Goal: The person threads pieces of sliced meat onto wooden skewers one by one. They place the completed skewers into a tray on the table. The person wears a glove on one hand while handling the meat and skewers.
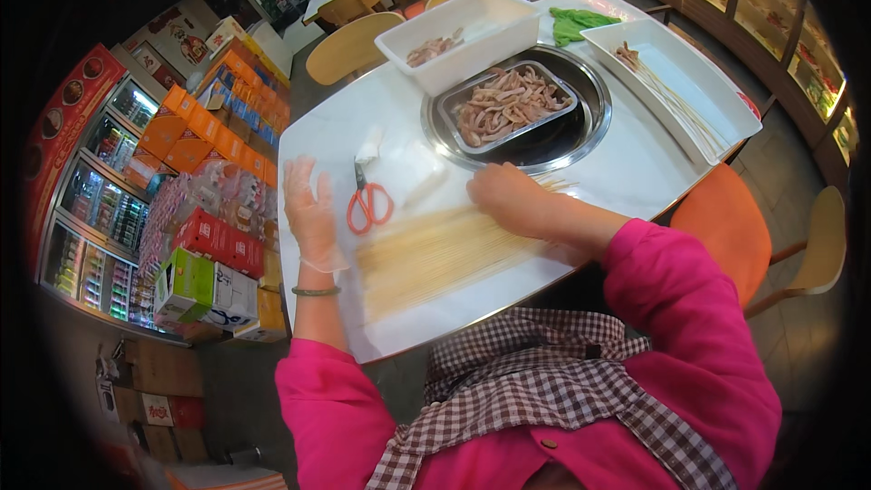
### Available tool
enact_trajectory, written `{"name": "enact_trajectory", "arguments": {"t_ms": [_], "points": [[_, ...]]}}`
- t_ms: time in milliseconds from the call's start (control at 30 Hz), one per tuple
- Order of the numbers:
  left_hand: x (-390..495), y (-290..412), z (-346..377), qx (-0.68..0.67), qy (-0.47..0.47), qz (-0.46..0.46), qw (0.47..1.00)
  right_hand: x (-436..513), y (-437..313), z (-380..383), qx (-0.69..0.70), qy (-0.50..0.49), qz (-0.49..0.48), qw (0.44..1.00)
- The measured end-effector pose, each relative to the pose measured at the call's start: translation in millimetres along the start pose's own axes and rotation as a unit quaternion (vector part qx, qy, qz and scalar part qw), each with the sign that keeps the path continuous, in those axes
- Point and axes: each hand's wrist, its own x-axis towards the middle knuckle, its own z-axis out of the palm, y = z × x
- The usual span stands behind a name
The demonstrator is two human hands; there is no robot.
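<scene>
My left hand (307, 207), in a clear plastic glove, is raised at the table's left side with its fingers apart and nothing in it. A pair of scissors with red handles (369, 208) lies just right of it. Bamboo skewers (429, 258) are spread in a wide layer along the table's near edge. Over their far right part, my right hand (507, 199) is bent with fingers curled; its fingertips are hidden, so whether it holds a skewer is unclear. Beyond it, a tray (527, 131) of raw meat strips (510, 105) rests over a round metal recess (599, 112).
A white bin (483, 58) with some meat stands behind the meat tray. At the right, a long white tray (714, 95) holds skewers with meat at one end. A green cloth (578, 25) lies at the back. An orange-seated chair (725, 231) adjoins the table's right edge.
</scene>
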Motion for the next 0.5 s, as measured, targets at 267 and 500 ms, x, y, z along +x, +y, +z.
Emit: {"name": "enact_trajectory", "arguments": {"t_ms": [267,500], "points": [[46,51,22,-0.128,-0.013,0.035,0.991,-11,-6,-31,0.02,0.07,0.006,0.997],[76,69,29,-0.362,0.005,-0.086,0.928,-45,18,-94,0.092,0.062,0.125,0.986]]}}
